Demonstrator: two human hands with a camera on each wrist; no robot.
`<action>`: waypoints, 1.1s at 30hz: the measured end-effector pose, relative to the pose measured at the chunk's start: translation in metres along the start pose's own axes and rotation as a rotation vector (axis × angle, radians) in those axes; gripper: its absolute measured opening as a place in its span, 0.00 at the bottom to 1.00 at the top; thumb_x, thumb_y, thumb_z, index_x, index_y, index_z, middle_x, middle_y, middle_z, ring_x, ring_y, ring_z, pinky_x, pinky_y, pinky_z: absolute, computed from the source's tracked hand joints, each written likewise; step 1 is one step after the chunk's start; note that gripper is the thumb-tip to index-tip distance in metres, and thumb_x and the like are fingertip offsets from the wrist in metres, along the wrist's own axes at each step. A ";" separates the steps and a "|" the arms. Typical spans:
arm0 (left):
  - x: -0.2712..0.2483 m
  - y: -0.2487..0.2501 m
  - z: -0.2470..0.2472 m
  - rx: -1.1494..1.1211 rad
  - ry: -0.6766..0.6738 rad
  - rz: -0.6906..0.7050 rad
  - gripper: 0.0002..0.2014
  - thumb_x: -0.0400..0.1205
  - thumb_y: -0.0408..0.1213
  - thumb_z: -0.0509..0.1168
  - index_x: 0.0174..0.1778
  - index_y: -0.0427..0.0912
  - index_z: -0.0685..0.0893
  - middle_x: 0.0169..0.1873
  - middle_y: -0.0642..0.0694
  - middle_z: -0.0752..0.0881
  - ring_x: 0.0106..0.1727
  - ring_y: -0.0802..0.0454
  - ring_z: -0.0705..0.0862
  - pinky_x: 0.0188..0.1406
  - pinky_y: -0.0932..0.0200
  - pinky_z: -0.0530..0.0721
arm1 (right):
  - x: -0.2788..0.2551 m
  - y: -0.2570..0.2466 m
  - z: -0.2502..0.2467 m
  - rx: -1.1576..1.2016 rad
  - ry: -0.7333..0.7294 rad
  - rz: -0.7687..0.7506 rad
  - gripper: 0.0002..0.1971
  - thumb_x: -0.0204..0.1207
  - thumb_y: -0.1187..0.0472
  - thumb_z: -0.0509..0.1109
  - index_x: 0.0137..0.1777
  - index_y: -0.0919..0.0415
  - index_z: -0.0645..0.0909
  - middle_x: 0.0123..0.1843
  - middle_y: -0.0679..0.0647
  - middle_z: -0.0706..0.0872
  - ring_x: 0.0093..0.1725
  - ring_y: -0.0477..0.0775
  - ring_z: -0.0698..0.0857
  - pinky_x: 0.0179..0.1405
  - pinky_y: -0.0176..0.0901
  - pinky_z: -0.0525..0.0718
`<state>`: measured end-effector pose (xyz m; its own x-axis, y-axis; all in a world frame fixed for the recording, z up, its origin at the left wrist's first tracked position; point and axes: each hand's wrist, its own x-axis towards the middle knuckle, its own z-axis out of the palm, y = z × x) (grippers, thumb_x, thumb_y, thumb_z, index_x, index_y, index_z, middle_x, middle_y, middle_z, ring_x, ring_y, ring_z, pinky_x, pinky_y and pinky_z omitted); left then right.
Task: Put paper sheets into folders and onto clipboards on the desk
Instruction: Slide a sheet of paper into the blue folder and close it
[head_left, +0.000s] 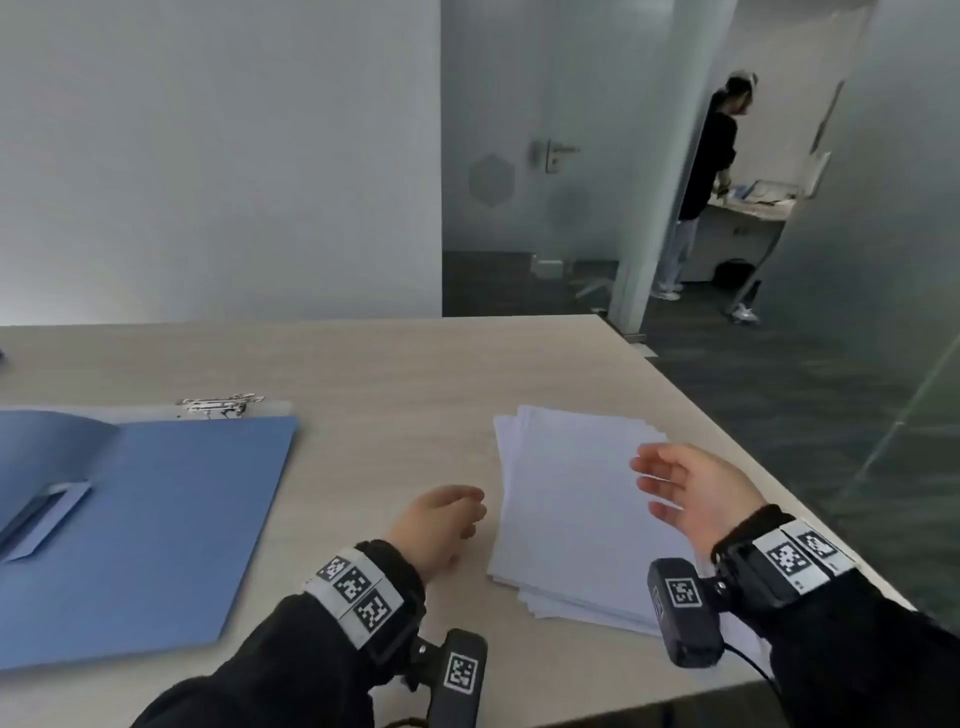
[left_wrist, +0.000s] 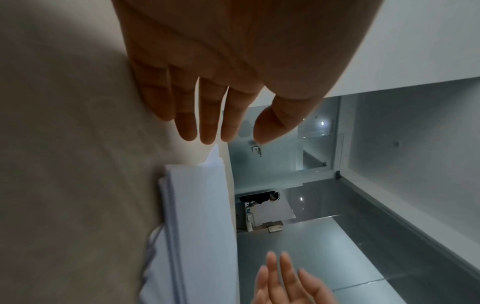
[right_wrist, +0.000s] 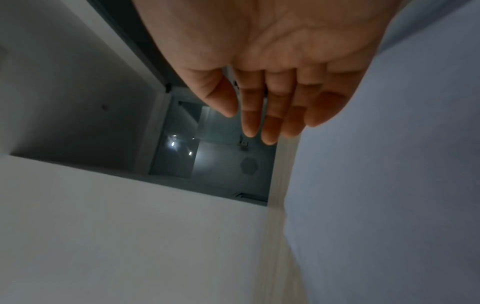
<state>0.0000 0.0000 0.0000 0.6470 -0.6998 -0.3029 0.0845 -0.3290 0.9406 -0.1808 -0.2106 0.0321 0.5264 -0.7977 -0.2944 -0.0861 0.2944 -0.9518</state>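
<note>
A loose stack of white sheets (head_left: 571, 499) lies on the pale worktop (head_left: 395, 374) at about 3 o'clock from centre, its edges fanned unevenly. A blue folder (head_left: 156, 519) lies open at 9 o'clock, a metal clip (head_left: 221, 404) at its far edge. The left hand (head_left: 436, 525) hovers just beside the stack's left edge, fingers relaxed and holding nothing. The right hand (head_left: 691, 488) hangs over the stack, palm turned inward, fingers straight and holding nothing. The stack sits near the worktop's right edge; bare worktop lies between folder and stack.
</note>
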 end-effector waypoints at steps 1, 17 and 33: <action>-0.005 -0.002 0.004 0.037 0.006 0.014 0.20 0.74 0.44 0.67 0.63 0.48 0.86 0.50 0.49 0.88 0.50 0.52 0.84 0.43 0.58 0.79 | -0.007 0.005 -0.009 0.016 0.034 -0.003 0.08 0.79 0.59 0.65 0.49 0.58 0.86 0.52 0.57 0.90 0.47 0.55 0.84 0.44 0.48 0.78; -0.016 0.003 0.035 0.349 0.102 0.192 0.09 0.80 0.39 0.62 0.37 0.50 0.85 0.39 0.49 0.87 0.46 0.46 0.85 0.49 0.56 0.81 | -0.032 0.031 -0.045 0.023 0.089 0.100 0.19 0.83 0.58 0.63 0.71 0.64 0.78 0.72 0.65 0.81 0.66 0.61 0.82 0.60 0.54 0.82; 0.039 0.014 0.051 -0.026 -0.044 -0.131 0.16 0.76 0.26 0.63 0.60 0.38 0.83 0.53 0.32 0.88 0.54 0.30 0.87 0.52 0.28 0.86 | -0.027 0.025 -0.045 0.002 0.080 0.120 0.14 0.81 0.56 0.64 0.63 0.58 0.82 0.63 0.55 0.87 0.60 0.58 0.86 0.53 0.54 0.85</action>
<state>-0.0127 -0.0640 -0.0066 0.5954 -0.6794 -0.4288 0.1859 -0.4027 0.8962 -0.2353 -0.2049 0.0121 0.4435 -0.7960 -0.4120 -0.1428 0.3910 -0.9092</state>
